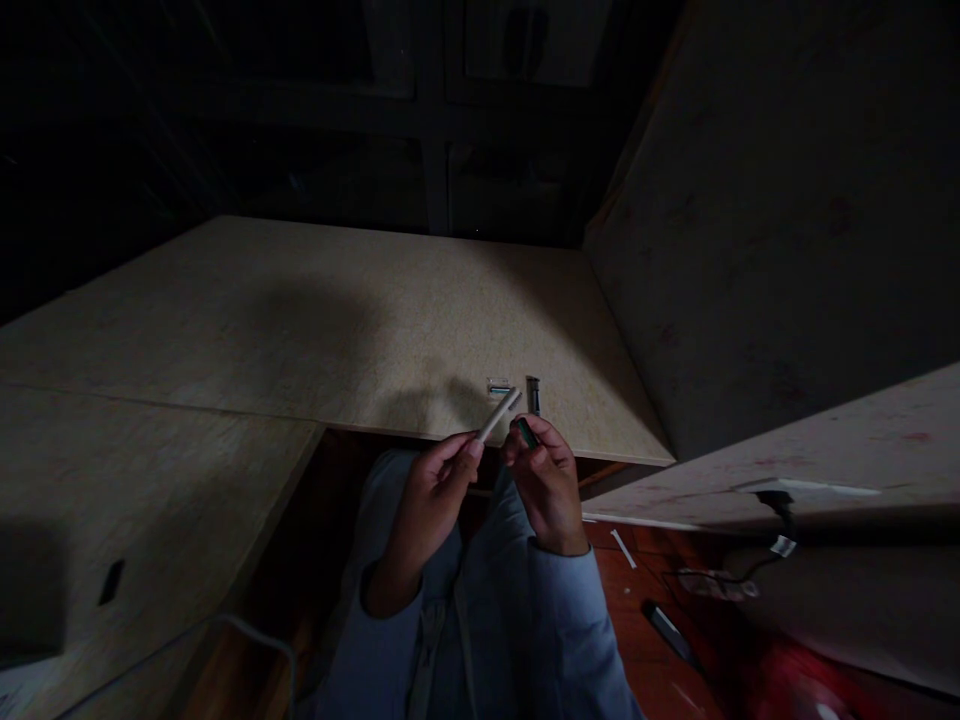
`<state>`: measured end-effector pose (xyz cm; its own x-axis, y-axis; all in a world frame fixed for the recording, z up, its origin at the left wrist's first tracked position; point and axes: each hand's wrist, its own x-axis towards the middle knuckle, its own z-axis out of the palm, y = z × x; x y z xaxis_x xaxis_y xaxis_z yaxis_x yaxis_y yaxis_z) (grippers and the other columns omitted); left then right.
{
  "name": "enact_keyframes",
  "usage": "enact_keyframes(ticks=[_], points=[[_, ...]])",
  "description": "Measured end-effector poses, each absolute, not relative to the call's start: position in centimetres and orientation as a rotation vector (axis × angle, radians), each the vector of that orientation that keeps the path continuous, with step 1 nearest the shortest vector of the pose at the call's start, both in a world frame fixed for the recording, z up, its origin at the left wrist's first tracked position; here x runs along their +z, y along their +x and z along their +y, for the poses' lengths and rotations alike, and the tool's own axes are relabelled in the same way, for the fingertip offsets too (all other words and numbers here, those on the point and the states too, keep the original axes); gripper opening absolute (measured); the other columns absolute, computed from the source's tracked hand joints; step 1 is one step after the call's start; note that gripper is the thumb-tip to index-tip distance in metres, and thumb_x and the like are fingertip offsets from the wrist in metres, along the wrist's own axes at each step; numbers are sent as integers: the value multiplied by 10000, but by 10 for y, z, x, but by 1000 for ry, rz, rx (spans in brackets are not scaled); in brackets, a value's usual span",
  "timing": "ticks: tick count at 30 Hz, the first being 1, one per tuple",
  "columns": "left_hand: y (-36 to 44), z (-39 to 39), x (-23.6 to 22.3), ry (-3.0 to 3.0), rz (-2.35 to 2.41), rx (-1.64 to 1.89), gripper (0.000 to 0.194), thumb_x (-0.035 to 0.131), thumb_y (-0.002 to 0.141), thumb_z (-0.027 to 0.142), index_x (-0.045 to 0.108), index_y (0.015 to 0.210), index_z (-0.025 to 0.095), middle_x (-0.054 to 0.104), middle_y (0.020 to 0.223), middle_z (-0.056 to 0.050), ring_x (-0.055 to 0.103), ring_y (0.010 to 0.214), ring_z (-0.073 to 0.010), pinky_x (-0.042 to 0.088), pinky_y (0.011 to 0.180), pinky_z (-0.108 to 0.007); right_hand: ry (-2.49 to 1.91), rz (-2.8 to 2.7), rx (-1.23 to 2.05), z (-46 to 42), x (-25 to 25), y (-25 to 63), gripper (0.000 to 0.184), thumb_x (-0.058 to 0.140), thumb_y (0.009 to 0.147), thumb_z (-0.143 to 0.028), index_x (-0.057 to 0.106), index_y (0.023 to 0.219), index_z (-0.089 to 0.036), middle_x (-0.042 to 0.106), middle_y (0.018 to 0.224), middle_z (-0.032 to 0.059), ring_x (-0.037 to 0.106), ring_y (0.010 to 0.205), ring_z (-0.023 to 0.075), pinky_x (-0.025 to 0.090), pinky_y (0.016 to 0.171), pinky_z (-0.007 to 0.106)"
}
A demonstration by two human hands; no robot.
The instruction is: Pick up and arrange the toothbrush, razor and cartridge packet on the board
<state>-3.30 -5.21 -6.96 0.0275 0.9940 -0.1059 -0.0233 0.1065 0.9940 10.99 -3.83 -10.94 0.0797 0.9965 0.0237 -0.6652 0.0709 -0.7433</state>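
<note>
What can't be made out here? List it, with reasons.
All in the head view:
Slim pale rod, lower end: hidden in the grip of the left hand.
Small dark green piece, full shape: covered by fingers of the right hand.
Small dark-and-silver object on the beige tabletop: too small and dim to identify.
Dark grey boxy shape: cut off by the left edge.

A left piece [498, 387] and a right piece [534, 396] lie near the front edge of the tabletop [420, 310]. Before them, the left hand [437, 490] holds a stick [496, 417], the right hand [546, 480] a small part [527, 433]. A wall [847, 420] stands to the tabletop's right.
</note>
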Motion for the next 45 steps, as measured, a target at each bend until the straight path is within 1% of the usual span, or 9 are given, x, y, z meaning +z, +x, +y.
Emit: enact_keyframes(ticks=[3,5,9,12,16,23,29,38,45], points=[[-34,-50,-72,1069,1204,1146,512,623,858,588,730,1099,149,493,667,34,338,486,-59,263,440,-197,-643,-601,1381,-37,-107,109,446,904,653,-443,752,1025,-248,662,868,-2,536,668,105,451,643,252],[-34,-49,-75,1055,1191,1120,526,621,855,588,705,1127,146,501,686,35,337,481,-56,257,434,-197,-654,-539,1370,-35,-107,110,411,892,675,-392,736,1031,-257,654,898,-11,534,668,91,454,632,233],[-29,-48,-84,1085,1196,1074,530,629,836,568,672,1147,141,557,718,19,386,488,-69,297,440,-204,-707,-437,1318,-29,-112,113,389,883,679,-288,713,1027,-256,660,902,-20,535,635,70,454,595,201],[-27,-46,-90,1122,1235,1074,500,605,839,548,672,1147,160,598,760,2,414,507,-81,328,459,-211,-724,-423,1298,-28,-115,118,402,877,685,-270,708,1049,-255,677,916,-17,547,621,69,473,590,205],[-25,-44,-93,1175,1316,1076,484,576,829,530,681,1132,167,614,764,-4,454,538,-102,371,496,-226,-730,-422,1279,-28,-115,122,415,870,689,-245,702,1067,-266,699,945,-16,563,611,68,494,603,216],[-21,-43,-92,1177,1344,1124,458,583,822,520,699,1091,168,631,753,-11,493,552,-120,404,520,-239,-804,-408,1245,-26,-115,128,463,884,669,-255,678,1084,-247,712,954,0,590,652,92,519,628,244],[-15,-40,-92,1139,1372,1166,453,625,798,529,715,1053,165,639,748,-20,505,560,-128,431,530,-245,-828,-406,1228,-23,-118,136,471,894,660,-257,686,1082,-242,720,936,1,622,705,106,520,659,246],[-7,-36,-101,1139,1436,1164,517,628,807,548,707,1113,139,648,756,-30,508,563,-126,443,543,-254,-847,-357,1254,-20,-124,146,456,925,615,-293,727,1017,-206,738,878,14,653,750,129,529,684,251],[4,-27,-104,1163,1451,1163,497,625,817,542,707,1102,142,643,736,-20,498,553,-121,431,542,-252,-839,-331,1270,-22,-126,158,443,928,615,-275,735,1006,-198,754,876,34,674,778,147,542,714,267]])
